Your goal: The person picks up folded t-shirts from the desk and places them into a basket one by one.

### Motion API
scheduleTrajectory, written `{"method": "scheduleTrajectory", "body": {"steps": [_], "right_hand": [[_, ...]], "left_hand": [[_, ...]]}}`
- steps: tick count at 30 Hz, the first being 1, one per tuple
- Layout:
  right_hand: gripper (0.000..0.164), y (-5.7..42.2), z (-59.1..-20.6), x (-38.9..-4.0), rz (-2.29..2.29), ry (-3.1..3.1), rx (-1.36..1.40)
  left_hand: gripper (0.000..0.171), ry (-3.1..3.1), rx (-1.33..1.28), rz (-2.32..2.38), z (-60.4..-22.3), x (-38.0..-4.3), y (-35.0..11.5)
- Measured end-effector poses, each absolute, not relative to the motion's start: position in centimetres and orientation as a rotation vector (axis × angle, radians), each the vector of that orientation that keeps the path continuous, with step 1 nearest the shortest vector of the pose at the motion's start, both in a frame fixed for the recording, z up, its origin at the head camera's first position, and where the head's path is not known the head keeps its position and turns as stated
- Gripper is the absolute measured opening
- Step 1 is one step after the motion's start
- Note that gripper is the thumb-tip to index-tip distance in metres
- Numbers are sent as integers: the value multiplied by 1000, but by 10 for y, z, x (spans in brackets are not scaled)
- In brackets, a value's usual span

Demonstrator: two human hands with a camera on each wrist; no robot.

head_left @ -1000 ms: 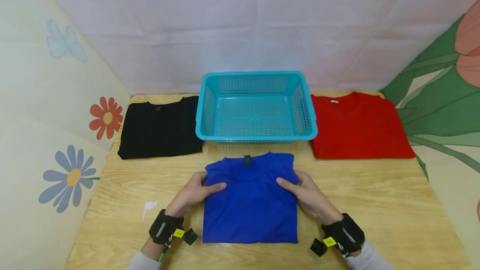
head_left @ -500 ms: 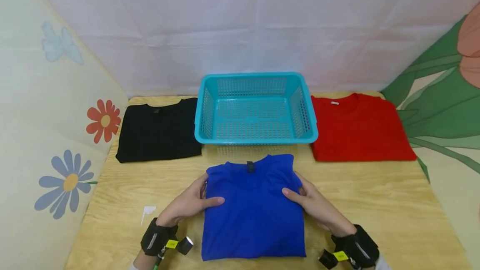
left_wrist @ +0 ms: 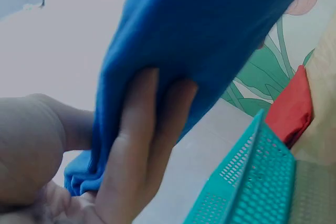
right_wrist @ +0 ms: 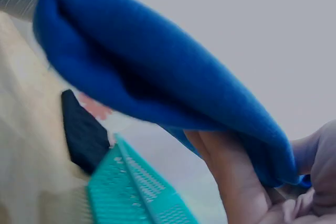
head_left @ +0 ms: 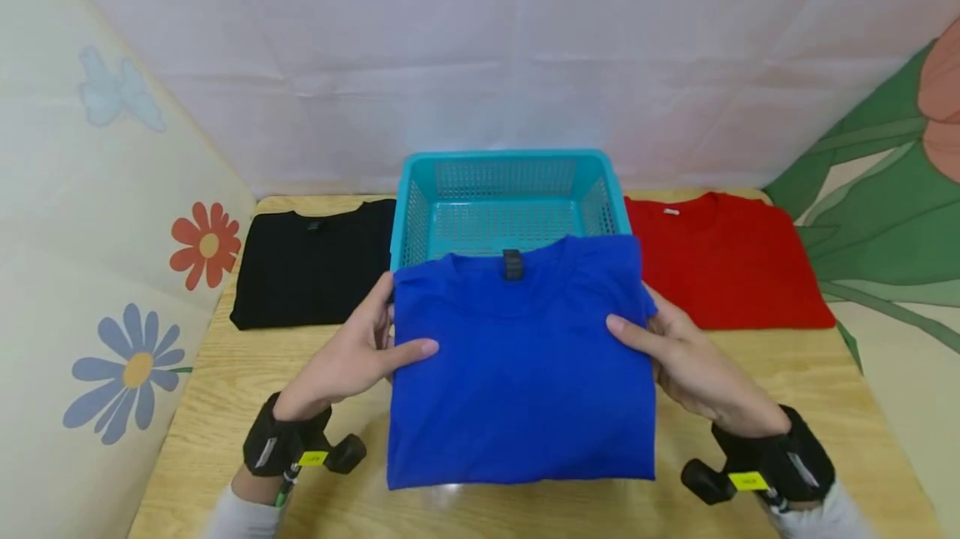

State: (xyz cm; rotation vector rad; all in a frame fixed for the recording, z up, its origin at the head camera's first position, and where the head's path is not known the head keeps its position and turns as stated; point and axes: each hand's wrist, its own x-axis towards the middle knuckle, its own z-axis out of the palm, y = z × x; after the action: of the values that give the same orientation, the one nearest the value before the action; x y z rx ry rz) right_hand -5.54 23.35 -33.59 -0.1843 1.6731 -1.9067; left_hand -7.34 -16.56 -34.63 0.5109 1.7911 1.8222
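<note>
A folded blue T-shirt [head_left: 521, 372] with a dark neck label is held up off the table between both hands. My left hand [head_left: 356, 356] grips its left edge, thumb on top and fingers underneath, as the left wrist view shows with the fingers [left_wrist: 139, 114] against the blue cloth. On the opposite edge, my right hand [head_left: 690, 360] pinches the shirt the same way; its fingers [right_wrist: 226, 166] lie under the fold in the right wrist view. Behind the shirt stands a turquoise plastic basket [head_left: 502, 157], its front part hidden by the cloth.
A folded black T-shirt [head_left: 311, 272] lies left of the basket, and a folded red T-shirt [head_left: 735, 264] lies to its right. All rest on a wooden table [head_left: 202, 431]. A white sheet [head_left: 480, 47] hangs behind, with flower-painted panels on both sides.
Both hands have raised the blue T-shirt from the table and moved it forward, so it now overlaps the basket's front in the head view. The basket and the other shirts stay put.
</note>
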Motion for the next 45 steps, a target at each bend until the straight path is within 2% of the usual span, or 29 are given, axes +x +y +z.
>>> {"method": "scheduleTrajectory", "body": {"steps": [5,7,14,24,37,45], "right_hand": [[72,236,-317,-90,-1893,1700,-196],[73,236,-315,-107,-1889,1693,-171],[77,240,-322,-161,-1937,1597,-36],[70,242,-342,-213,-1970,1542,24],[77,233,-360,-256,-1930,1545,93],[78,228,-368,-272,-1826,1658,141]], "left_hand": [[78,1880,471,1801,-329,-108,-161],[79,1924,439,1772,-326,-124,-160],[102,1979,201,1675,-330,-173,-150],[97,1906,143,1715,-342,-227,-144],[80,1956,55,1670,-357,-264,-138],[81,2020,54,1592,-370,-277,-132]]}}
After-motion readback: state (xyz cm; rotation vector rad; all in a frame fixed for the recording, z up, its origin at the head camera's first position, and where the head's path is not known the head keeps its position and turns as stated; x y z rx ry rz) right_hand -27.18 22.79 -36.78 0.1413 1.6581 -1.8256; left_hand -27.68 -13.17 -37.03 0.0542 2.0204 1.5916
